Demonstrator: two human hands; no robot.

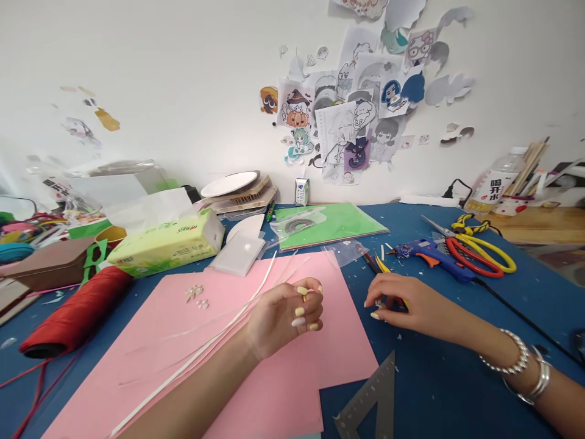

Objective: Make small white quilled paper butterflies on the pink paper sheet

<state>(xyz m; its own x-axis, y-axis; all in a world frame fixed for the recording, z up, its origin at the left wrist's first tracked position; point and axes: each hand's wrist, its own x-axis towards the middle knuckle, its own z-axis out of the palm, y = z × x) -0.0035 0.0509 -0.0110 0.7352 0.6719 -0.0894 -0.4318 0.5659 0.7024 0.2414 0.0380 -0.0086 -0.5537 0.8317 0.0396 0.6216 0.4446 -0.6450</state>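
Note:
My left hand [287, 314] is raised over the pink sheets [274, 390], palm turned up. Its fingers are curled and the thumb presses on the index finger; a tiny gold-coloured bit shows there, too small to name. Low over the blue table mat, my right hand [404, 305] has its thumb and fingers curved toward each other. Something small and shiny is between those fingertips, its kind unclear. Yellow-handled pliers [382, 263] lie partly hidden behind this hand. Pearl and flower-like pieces [194, 293] and long white strips [228, 329] rest on the pink sheets.
A blue glue gun [427, 253] and red-and-yellow-handled scissors [475, 256] lie at the right. A triangle ruler [372, 396] is in front. At the left are a red thread spool [77, 311] and a tissue pack [169, 244]. A green sheet [347, 225] lies at the back.

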